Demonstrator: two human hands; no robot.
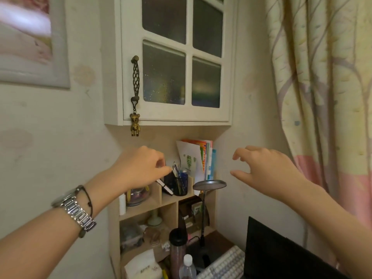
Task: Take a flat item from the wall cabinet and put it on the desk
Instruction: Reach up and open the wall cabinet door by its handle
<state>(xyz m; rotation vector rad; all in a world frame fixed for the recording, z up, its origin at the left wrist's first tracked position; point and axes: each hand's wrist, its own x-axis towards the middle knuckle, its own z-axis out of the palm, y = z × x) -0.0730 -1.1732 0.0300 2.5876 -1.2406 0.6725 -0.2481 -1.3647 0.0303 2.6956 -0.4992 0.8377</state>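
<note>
The task is judged to be at its start: the wall cabinet (177, 61) is seen with its glass door shut, above the fingers of both hands, and nothing has been taken out. The left hand (141, 168) is raised with its fingers (161, 164) curled loosely, thumb and forefinger nearly touching, and nothing is gripped. The right hand (265, 170) is held up with fingers (239, 154) spread and hooked, empty. The flat item cannot be made out; only blurred colours are shown behind the frosted panes.

The next move is judged to call for the twisted metal handle (135, 77), up and just left of the left fingers, to be pulled so that the door swings open.

Below the fingers, open shelves (153, 202) with papers (199, 158) and a pen pot (180, 185) are seen. On the crowded counter (219, 239), a keyboard (223, 262), a dark screen (281, 252) and bottles are carried. A patterned curtain (326, 77) is hung to the right.
</note>
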